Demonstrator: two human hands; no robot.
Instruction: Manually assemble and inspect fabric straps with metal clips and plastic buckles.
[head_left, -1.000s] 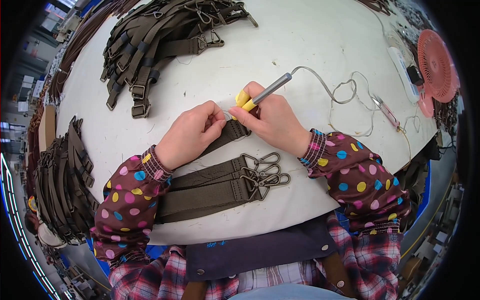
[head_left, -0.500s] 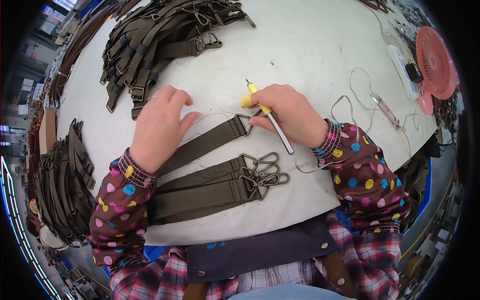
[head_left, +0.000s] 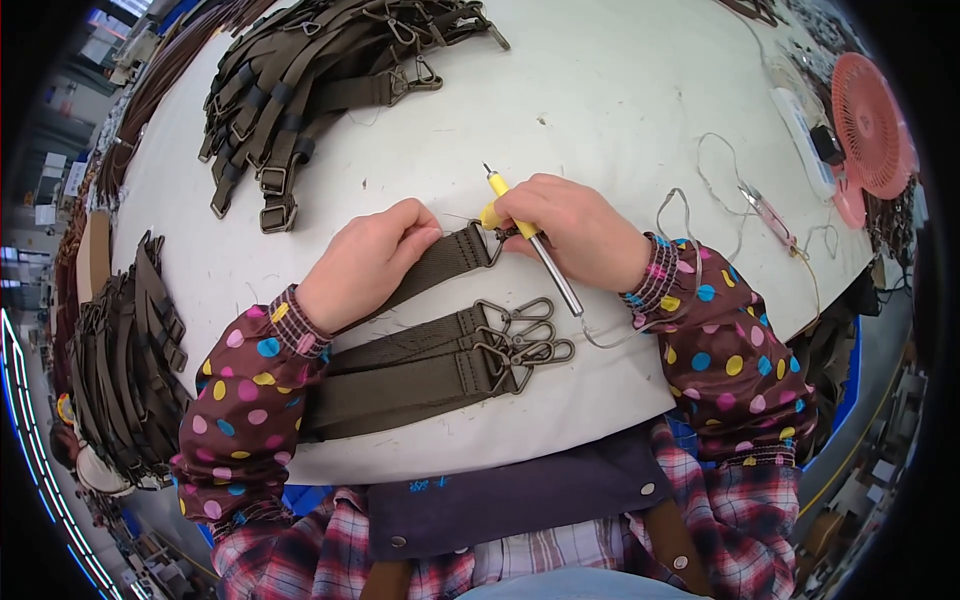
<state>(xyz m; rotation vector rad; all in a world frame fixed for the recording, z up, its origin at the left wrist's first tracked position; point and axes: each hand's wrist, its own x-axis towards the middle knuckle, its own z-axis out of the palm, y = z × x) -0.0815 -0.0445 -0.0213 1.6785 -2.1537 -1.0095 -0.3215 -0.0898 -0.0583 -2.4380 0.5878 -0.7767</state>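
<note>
My right hand (head_left: 580, 228) is closed round a pen-shaped soldering iron (head_left: 555, 272) with a yellow grip, a silver shaft and a grey cord. Its thin tip points up and away. The same hand's fingertips are at the metal clip of a dark olive webbing strap (head_left: 455, 255), partly hiding the clip. Over that strap, near its stitched end, my left hand (head_left: 365, 260) is pinched shut. A thin thread (head_left: 462, 217) shows just past its fingertips; whether they grip it is hidden. Nearer me lie several similar straps (head_left: 410, 385) with metal snap hooks (head_left: 530, 345).
A big heap of straps with buckles (head_left: 290, 90) lies at the far left of the white table (head_left: 600, 90). Another bundle (head_left: 125, 370) hangs at the left edge. On the right are thread snips (head_left: 768, 217), a white power strip (head_left: 803, 140) and a pink fan (head_left: 868, 125).
My left hand has come right and nearer me, and its spread fingers have closed into a pinch over the strap. The right hand and soldering iron have shifted only slightly.
</note>
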